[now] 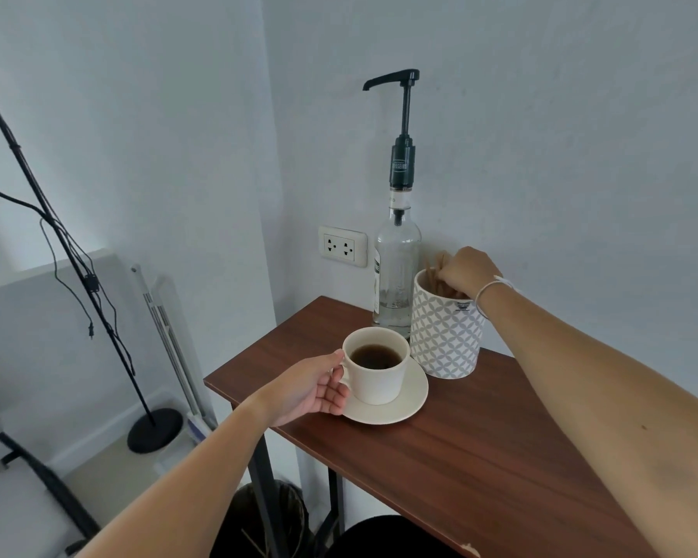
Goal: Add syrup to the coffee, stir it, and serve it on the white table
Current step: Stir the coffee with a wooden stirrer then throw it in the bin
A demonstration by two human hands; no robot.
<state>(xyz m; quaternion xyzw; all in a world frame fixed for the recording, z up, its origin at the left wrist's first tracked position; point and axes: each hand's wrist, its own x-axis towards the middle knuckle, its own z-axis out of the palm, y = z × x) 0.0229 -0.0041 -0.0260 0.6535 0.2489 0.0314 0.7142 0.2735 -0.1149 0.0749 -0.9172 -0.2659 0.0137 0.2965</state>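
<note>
- Cup (375, 366) of dark coffee on a saucer (395, 408), the landmark here, near the left edge of a brown wooden table (480, 449).
- Left hand (315, 390) at the cup's left side, thumb and fingers curled round its handle.
- Behind the cup, touching or nearly so: clear syrup bottle (395, 271) with black pump, spout aimed left.
- Right of the cup, just beside the saucer: patterned holder (446, 336) of wooden stir sticks (440, 261).
- Right hand (466, 271) over the holder, fingers curled down among the sticks; grip on one cannot be told.
</note>
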